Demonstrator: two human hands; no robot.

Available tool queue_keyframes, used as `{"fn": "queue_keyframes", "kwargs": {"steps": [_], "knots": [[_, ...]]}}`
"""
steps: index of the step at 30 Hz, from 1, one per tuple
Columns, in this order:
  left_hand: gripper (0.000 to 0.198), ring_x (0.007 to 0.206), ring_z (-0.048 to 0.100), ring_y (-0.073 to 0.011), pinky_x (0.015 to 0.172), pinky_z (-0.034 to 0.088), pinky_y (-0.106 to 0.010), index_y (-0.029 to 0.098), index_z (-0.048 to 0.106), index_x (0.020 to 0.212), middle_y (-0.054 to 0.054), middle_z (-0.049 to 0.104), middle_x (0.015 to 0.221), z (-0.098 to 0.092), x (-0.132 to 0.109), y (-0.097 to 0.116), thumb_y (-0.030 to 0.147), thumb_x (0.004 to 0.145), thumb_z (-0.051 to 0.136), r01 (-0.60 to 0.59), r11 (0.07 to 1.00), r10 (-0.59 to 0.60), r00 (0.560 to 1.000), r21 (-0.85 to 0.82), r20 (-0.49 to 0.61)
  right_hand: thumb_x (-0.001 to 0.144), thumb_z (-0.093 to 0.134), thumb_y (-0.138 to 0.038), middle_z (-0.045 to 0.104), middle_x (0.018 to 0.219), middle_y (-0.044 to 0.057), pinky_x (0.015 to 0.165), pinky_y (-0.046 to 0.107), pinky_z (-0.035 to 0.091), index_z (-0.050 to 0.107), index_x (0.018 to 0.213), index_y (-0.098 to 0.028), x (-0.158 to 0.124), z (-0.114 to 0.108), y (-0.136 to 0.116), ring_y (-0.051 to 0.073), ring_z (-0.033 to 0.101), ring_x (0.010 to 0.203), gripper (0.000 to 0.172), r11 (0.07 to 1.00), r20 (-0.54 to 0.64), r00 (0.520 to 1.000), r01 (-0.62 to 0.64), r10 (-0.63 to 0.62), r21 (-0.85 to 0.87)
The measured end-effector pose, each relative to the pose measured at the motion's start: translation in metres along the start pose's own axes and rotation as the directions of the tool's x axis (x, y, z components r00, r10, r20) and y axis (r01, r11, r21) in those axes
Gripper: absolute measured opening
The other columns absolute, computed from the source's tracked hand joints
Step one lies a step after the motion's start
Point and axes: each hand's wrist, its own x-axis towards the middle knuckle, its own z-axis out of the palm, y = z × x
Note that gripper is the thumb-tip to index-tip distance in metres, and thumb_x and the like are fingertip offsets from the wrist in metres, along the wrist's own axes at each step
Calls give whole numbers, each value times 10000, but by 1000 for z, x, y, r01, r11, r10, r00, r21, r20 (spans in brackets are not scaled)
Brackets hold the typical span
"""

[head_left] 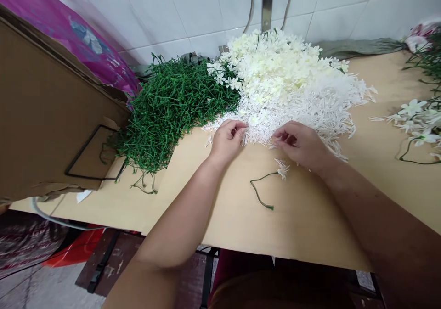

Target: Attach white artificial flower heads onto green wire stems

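Note:
My left hand is at the front edge of a heap of thin white stamen pieces, its thumb and fingers pinched together. Whatever lies between those fingertips is too small to make out. On the right side of the same edge, my right hand is also closed in a pinch, its fingertips by loose white pieces. Below and between the hands, an artificial flower stem with a small white bloom lies on the table. Pale cream flower heads are piled behind the white pieces.
Green plastic stems form a large tangle on the left, beside a cardboard box. More white flowers with stems lie at the right edge. A tiled wall stands behind the tan tabletop.

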Motion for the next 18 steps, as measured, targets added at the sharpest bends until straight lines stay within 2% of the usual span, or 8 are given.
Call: {"fn": "queue_keyframes", "kwargs": {"steps": [2, 4, 7, 9, 13, 18], "knots": [[178, 797, 532, -139, 782, 448, -281, 173, 709, 954, -41, 602, 911, 5, -1, -3, 147, 828, 586, -81, 993, 80, 997, 88, 15, 799, 587, -125, 635, 955, 93, 652, 327, 501, 696, 1019, -174, 0, 9, 4, 173, 587, 722, 250, 975, -22, 993, 109, -116, -192], [274, 883, 550, -166, 846, 463, -313, 185, 709, 1074, -60, 599, 967, 7, -1, -6, 155, 832, 585, -144, 978, 140, 989, 151, 35, 807, 535, -91, 635, 1014, 123, 686, 356, 512, 683, 1146, -168, 1, 17, 6, 214, 608, 788, 377, 919, -3, 987, 149, -161, -366], [380, 999, 547, -193, 936, 457, -346, 209, 675, 1207, -74, 589, 1031, 9, 0, -13, 172, 839, 586, -199, 955, 194, 980, 219, 44, 832, 521, -111, 660, 983, 136, 752, 391, 517, 700, 1117, -153, 3, 26, 7, 267, 624, 879, 339, 867, 26, 985, 162, -170, -472], [429, 1027, 544, -195, 963, 451, -348, 223, 646, 1267, -76, 584, 1057, 10, 2, -17, 182, 845, 582, -215, 943, 210, 977, 255, 46, 836, 537, -139, 680, 927, 119, 744, 379, 512, 712, 1028, -153, 5, 28, 8, 250, 625, 833, 260, 887, 9, 986, 151, -164, -436], [485, 1069, 535, -201, 990, 441, -347, 231, 610, 1323, -81, 582, 1110, 12, 2, -18, 182, 841, 579, -241, 907, 235, 970, 346, 59, 835, 557, -199, 675, 786, 70, 652, 336, 484, 694, 880, -169, 8, 27, 10, 188, 581, 663, 148, 953, -127, 981, 108, -149, -282], [407, 1080, 543, -235, 979, 441, -387, 194, 634, 1289, -114, 599, 1140, 16, 4, -7, 257, 902, 527, -260, 854, 252, 964, 450, 81, 832, 549, -214, 654, 760, 56, 615, 323, 469, 666, 838, -181, 10, 28, 11, 175, 571, 649, 121, 975, -243, 951, 159, -193, -152]]}}
